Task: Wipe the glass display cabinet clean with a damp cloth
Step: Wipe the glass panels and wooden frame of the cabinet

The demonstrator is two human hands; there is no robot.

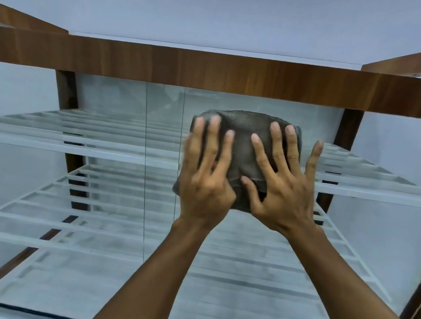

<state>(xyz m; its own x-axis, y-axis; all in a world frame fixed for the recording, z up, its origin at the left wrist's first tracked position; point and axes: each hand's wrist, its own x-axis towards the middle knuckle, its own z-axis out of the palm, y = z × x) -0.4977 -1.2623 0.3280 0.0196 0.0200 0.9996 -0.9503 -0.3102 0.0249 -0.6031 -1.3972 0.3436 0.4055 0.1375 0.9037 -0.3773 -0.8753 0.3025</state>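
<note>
Both hands, left hand (206, 174) and right hand (283, 186), pressed flat with fingers spread on the folded grey cloth (243, 137) against the glass cabinet door (113, 174); uneven pressure risked streaks, or the cloth slipping.

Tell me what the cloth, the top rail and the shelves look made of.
Cloth: grey woven or knitted fabric, matte, with a fine mesh texture.
Top rail: brown wood or wood-look laminate, smooth, with grain streaks.
Shelves: clear glass or acrylic, glossy; see-through with pale edges.
</note>
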